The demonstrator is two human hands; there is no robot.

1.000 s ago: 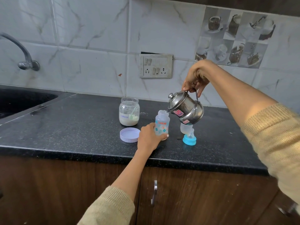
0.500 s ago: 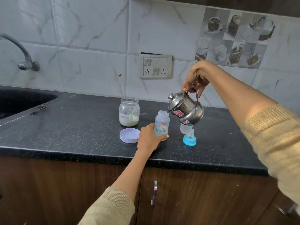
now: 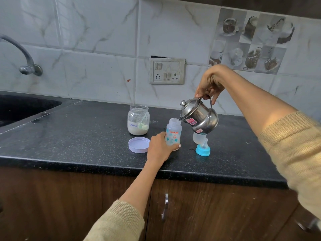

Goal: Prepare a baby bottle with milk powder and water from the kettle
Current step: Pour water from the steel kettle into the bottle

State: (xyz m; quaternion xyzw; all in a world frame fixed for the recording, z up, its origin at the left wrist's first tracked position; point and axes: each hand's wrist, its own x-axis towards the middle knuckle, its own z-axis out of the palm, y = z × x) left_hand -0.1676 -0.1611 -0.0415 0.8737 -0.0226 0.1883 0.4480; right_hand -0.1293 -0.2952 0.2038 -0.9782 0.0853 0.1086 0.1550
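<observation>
Your left hand (image 3: 159,146) grips bottle (image 3: 173,134), upright on counter (image 3: 78,136), frame centre. Your right hand (image 3: 209,86) grasps handle of kettle (image 3: 199,117), tilted, spout at bottle mouth. Open powder jar (image 3: 138,120) left of bottle; lid (image 3: 139,144) below jar. Blue nipple cap (image 3: 202,149) right of bottle.

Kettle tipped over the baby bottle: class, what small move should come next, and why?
Probably keep the kettle tilted and pour steadily: its spout sits at the open mouth of the baby bottle, which the left hand steadies while the right hand grips the handle.
</observation>
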